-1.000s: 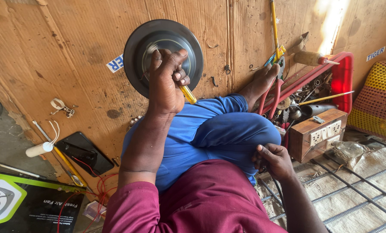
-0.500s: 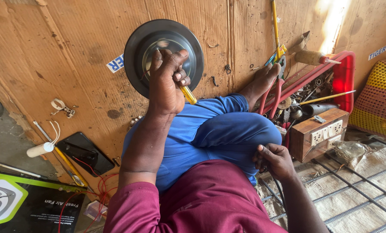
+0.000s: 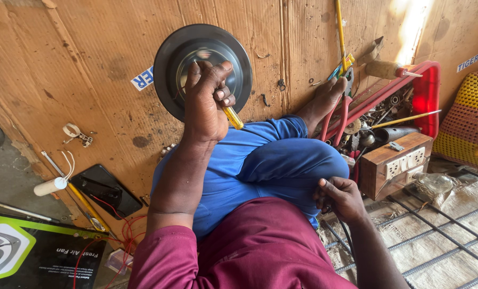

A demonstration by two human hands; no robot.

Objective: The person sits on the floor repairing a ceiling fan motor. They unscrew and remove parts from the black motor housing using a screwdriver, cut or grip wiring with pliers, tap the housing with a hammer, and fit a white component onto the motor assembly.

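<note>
My left hand (image 3: 207,99) is closed around a yellow-handled screwdriver (image 3: 232,117), and its tip is hidden where it meets a round dark metal disc (image 3: 169,59) lying on brown cardboard. My right hand (image 3: 341,197) rests beside my blue-trousered knee (image 3: 282,160), fingers curled near a thin dark cable; whether it grips anything is unclear. My bare foot (image 3: 324,99) lies past the knee, next to red-handled pliers (image 3: 341,109).
A red tray (image 3: 429,85) full of metal parts and tools sits at right, with a wooden socket box (image 3: 396,160) before it. A black device (image 3: 102,187), white capacitor (image 3: 49,186), red wires and a printed carton (image 3: 25,257) lie at left. Wire mesh (image 3: 437,230) covers the lower right.
</note>
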